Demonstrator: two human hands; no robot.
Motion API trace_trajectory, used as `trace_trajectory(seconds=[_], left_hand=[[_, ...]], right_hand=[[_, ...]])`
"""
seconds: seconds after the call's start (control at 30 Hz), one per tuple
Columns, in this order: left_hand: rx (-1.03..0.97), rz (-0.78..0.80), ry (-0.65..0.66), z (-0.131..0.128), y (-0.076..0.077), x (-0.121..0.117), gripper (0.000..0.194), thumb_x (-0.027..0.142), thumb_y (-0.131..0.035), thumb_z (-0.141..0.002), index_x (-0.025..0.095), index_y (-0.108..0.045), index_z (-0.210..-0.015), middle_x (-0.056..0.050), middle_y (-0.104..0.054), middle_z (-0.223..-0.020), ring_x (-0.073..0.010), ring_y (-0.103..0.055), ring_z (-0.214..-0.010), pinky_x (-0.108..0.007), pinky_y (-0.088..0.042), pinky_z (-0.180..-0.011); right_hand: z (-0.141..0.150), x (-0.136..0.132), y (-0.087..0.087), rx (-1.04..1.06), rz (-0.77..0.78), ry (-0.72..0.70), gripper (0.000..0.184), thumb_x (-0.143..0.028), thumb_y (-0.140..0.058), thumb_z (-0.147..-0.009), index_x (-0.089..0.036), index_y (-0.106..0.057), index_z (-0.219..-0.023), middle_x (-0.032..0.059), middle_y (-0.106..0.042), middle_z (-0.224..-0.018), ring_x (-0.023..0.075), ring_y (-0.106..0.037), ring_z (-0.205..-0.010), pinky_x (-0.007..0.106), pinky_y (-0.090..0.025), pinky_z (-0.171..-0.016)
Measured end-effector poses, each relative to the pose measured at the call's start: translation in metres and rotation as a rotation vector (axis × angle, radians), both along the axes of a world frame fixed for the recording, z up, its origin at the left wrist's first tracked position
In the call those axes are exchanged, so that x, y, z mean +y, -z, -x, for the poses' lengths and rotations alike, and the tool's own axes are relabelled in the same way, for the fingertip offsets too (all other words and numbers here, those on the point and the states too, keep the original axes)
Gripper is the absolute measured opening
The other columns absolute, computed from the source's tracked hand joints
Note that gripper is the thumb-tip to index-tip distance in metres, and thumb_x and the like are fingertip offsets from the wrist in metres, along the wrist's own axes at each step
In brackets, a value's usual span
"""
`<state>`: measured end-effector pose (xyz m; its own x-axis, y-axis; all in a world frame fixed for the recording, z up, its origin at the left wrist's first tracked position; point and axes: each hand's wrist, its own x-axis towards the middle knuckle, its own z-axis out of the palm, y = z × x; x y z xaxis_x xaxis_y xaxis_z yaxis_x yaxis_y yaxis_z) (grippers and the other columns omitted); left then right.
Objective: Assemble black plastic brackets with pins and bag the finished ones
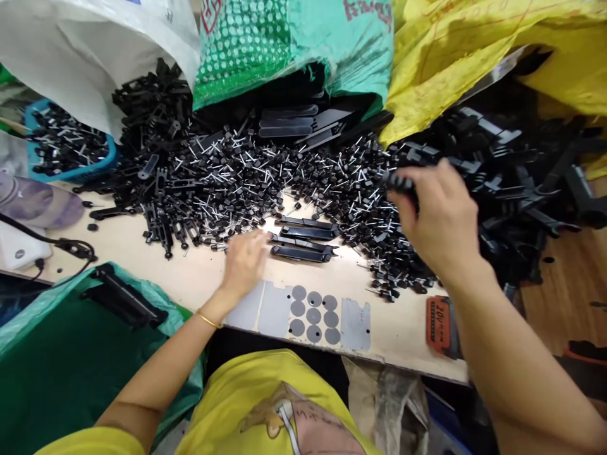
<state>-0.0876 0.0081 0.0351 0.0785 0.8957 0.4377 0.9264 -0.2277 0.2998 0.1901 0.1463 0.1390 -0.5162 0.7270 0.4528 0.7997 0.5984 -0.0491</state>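
Observation:
My right hand [436, 215] is raised over the right side of the pile, its fingers closed around a black ridged plastic part [402, 183]. Blur smears my left hand [245, 260], whose fingertips are at the left ends of several long black folding plastic pieces [303, 253]. Whether it grips one of them I cannot tell. Those pieces lie roughly parallel on the table [190, 278]. Behind them spreads a heap of small black-headed metal pins [237, 170]. Black forked plastic parts [497, 158] are piled beyond my right hand.
Black link parts [161, 114] spill from a white sack [118, 38]. Green [294, 38] and yellow [441, 57] sacks stand behind. At left are a blue basket [114, 155] and an open green bag [47, 366]. Grey discs [313, 316] and an orange-black battery [437, 325] lie near the front edge.

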Motion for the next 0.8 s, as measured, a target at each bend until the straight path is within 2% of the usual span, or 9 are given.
trace_trajectory(seconds=[0.1,0.17,0.27,0.37,0.43,0.5,0.57,0.67,0.8], left_hand=[[0.071,0.090,-0.348,0.067,0.000,0.004,0.043,0.004,-0.043,-0.079,0.016,-0.055,-0.119,-0.014,-0.058,-0.120,-0.0282,-0.050,-0.111,-0.046,-0.041,-0.090],[0.159,0.161,-0.412,0.110,0.001,0.015,0.040,0.007,-0.048,-0.077,0.017,-0.058,-0.115,-0.013,-0.052,-0.127,-0.0312,-0.044,-0.115,-0.051,-0.035,-0.094],[0.260,0.256,-0.346,0.157,-0.001,0.034,0.025,0.014,-0.047,-0.083,0.020,-0.063,-0.102,-0.007,-0.055,-0.122,-0.0273,-0.042,-0.112,-0.054,-0.030,-0.098],[0.330,0.239,-0.285,0.166,-0.014,0.039,0.020,0.020,-0.047,-0.086,0.020,-0.062,-0.099,-0.004,-0.061,-0.110,-0.0224,-0.046,-0.105,-0.053,-0.028,-0.103],[0.336,0.200,-0.277,0.145,-0.028,0.028,0.022,0.020,-0.052,-0.083,0.017,-0.061,-0.103,-0.004,-0.062,-0.097,-0.0203,-0.050,-0.097,-0.050,-0.029,-0.104],[0.303,0.210,-0.231,0.102,-0.039,0.006,0.026,0.022,-0.056,-0.081,0.015,-0.060,-0.106,-0.006,-0.062,-0.090,-0.0213,-0.051,-0.090,-0.043,-0.039,-0.095],[0.222,0.298,-0.048,0.047,-0.037,-0.020,0.025,0.022,-0.057,-0.081,0.015,-0.061,-0.105,-0.008,-0.063,-0.091,-0.0230,-0.053,-0.088,-0.037,-0.044,-0.081],[0.029,0.421,0.179,-0.027,-0.009,-0.047,0.020,0.023,-0.058,-0.084,0.017,-0.063,-0.103,-0.007,-0.062,-0.090,-0.0213,-0.055,-0.084,-0.033,-0.046,-0.075],[-0.126,0.356,0.121,-0.065,0.036,-0.054,0.027,0.025,-0.056,-0.087,0.017,-0.063,-0.112,-0.006,-0.057,-0.081,-0.0206,-0.053,-0.081,-0.033,-0.046,-0.074]], right_hand=[[-0.013,-0.093,0.015,-0.202,0.240,-0.127,0.016,-0.020,-0.047,-0.089,-0.015,-0.059,-0.099,0.0100,-0.063,-0.082,0.0233,-0.060,-0.080,0.041,-0.052,-0.076],[-0.005,-0.135,0.037,-0.326,0.423,-0.152,0.010,-0.015,-0.049,-0.087,-0.014,-0.059,-0.089,0.0086,-0.061,-0.078,0.0208,-0.058,-0.071,0.035,-0.049,-0.067],[0.019,-0.161,0.072,-0.364,0.585,-0.086,0.010,-0.020,-0.051,-0.088,-0.015,-0.059,-0.088,0.0110,-0.061,-0.086,0.0239,-0.059,-0.083,0.033,-0.045,-0.067],[0.035,-0.160,0.096,-0.236,0.745,0.111,0.020,-0.030,-0.044,-0.093,-0.016,-0.058,-0.096,0.0098,-0.062,-0.095,0.0214,-0.060,-0.083,0.029,-0.042,-0.063],[0.041,-0.159,0.103,-0.134,0.809,0.224,0.025,-0.035,-0.041,-0.094,-0.017,-0.057,-0.100,0.0086,-0.061,-0.099,0.0202,-0.060,-0.081,0.029,-0.041,-0.061],[0.046,-0.162,0.105,-0.054,0.830,0.273,0.027,-0.038,-0.044,-0.093,-0.016,-0.057,-0.102,0.0087,-0.061,-0.101,0.0213,-0.061,-0.084,0.029,-0.042,-0.061],[0.051,-0.168,0.105,0.013,0.836,0.302,0.029,-0.041,-0.047,-0.091,-0.016,-0.057,-0.102,0.0090,-0.060,-0.103,0.0226,-0.061,-0.087,0.029,-0.043,-0.062],[0.059,-0.176,0.108,0.107,0.815,0.327,0.032,-0.041,-0.046,-0.091,-0.017,-0.056,-0.110,0.0099,-0.060,-0.105,0.0241,-0.061,-0.090,0.031,-0.046,-0.063],[0.059,-0.182,0.117,0.260,0.782,0.251,0.039,-0.035,-0.044,-0.091,-0.018,-0.051,-0.126,0.0130,-0.059,-0.110,0.0262,-0.059,-0.101,0.036,-0.051,-0.072]])
